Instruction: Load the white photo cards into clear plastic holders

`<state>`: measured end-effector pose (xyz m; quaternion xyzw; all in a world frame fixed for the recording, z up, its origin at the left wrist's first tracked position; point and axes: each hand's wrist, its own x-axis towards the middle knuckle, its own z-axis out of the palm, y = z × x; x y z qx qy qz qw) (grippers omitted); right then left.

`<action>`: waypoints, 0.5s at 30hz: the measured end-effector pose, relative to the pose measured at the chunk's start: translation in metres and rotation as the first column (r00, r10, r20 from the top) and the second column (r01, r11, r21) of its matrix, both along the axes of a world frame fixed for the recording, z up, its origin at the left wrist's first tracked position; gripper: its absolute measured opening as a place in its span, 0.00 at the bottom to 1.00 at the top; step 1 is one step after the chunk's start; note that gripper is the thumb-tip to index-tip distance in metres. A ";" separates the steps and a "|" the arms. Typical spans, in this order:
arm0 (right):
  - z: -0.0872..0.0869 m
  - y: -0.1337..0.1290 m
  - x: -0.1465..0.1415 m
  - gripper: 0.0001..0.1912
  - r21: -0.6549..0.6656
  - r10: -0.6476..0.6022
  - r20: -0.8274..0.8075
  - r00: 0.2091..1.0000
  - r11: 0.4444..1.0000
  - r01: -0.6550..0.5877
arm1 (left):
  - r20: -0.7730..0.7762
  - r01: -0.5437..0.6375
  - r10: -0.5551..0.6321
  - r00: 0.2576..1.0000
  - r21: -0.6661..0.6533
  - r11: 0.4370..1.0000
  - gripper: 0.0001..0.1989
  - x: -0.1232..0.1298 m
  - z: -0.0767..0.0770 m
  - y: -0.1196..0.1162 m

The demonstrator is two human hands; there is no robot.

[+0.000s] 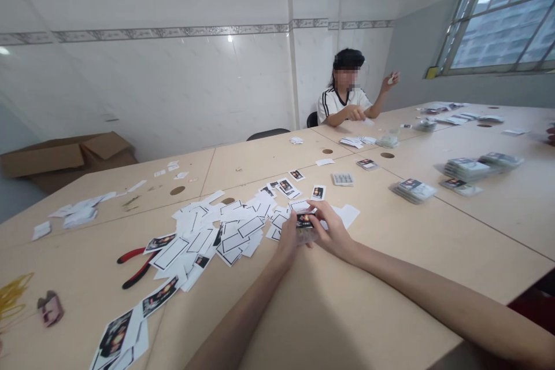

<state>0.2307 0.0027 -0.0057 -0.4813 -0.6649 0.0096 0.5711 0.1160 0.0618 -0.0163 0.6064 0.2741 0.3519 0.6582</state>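
Between both hands is a small clear plastic case with a black printed card (306, 221) against its upper face. My left hand (287, 241) grips its left side, with the thumb along the edge. On the other side, my right hand (333, 228) is closed around it, fingers bent over the top and right edge. A loose pile of white cards with black outlines (236, 228) lies just left of my hands. Behind them are a few small cards with a dark picture (287, 187). White paper (348, 215) shows beyond my right wrist.
Red-handled pliers (137, 269) sit partly under the pile; picture cards (116, 335) are at front left. Stacks of filled clear cases (413, 191) stand to the right, beside a case of small items (343, 179). A co-worker (344, 98) sits across the table. A cardboard box (69, 156) is far left.
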 end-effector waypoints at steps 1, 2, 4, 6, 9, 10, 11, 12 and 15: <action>0.000 0.000 0.001 0.18 0.000 -0.003 0.005 1.000 1.000 0.003 | -0.002 -0.007 0.007 1.000 0.003 1.000 0.28 0.000 0.000 0.000; -0.001 0.001 0.002 0.18 0.001 -0.007 0.010 1.000 1.000 0.007 | -0.004 -0.012 0.012 1.000 0.005 1.000 0.29 0.000 0.001 -0.001; -0.001 0.002 0.004 0.17 0.009 -0.016 0.018 1.000 1.000 0.015 | -0.011 -0.024 0.024 1.000 0.001 1.000 0.30 0.001 0.002 -0.002; -0.001 0.003 0.005 0.17 0.024 -0.028 0.032 0.999 0.999 0.027 | -0.020 -0.035 0.035 0.999 -0.008 0.999 0.30 0.001 0.003 -0.002; -0.001 0.003 0.007 0.17 0.048 -0.040 0.075 0.996 0.998 0.036 | -0.027 -0.030 0.030 0.999 -0.009 1.000 0.30 0.002 0.003 -0.002; -0.002 0.004 0.008 0.17 0.053 -0.040 0.091 0.995 0.998 0.035 | -0.026 -0.026 0.026 0.999 -0.007 1.000 0.30 0.002 0.003 -0.002; -0.002 0.004 0.008 0.17 0.059 -0.039 0.103 0.994 0.998 0.033 | -0.022 -0.024 0.024 0.999 -0.007 1.000 0.30 0.002 0.003 -0.002; -0.003 0.004 0.009 0.17 0.067 -0.038 0.113 0.993 0.997 0.031 | -0.016 -0.023 0.023 1.000 -0.008 1.000 0.30 0.001 0.003 -0.002; -0.005 0.006 0.010 0.16 0.103 -0.041 0.134 0.990 0.994 0.028 | -0.001 -0.028 0.028 1.000 -0.023 0.999 0.29 0.001 0.002 -0.002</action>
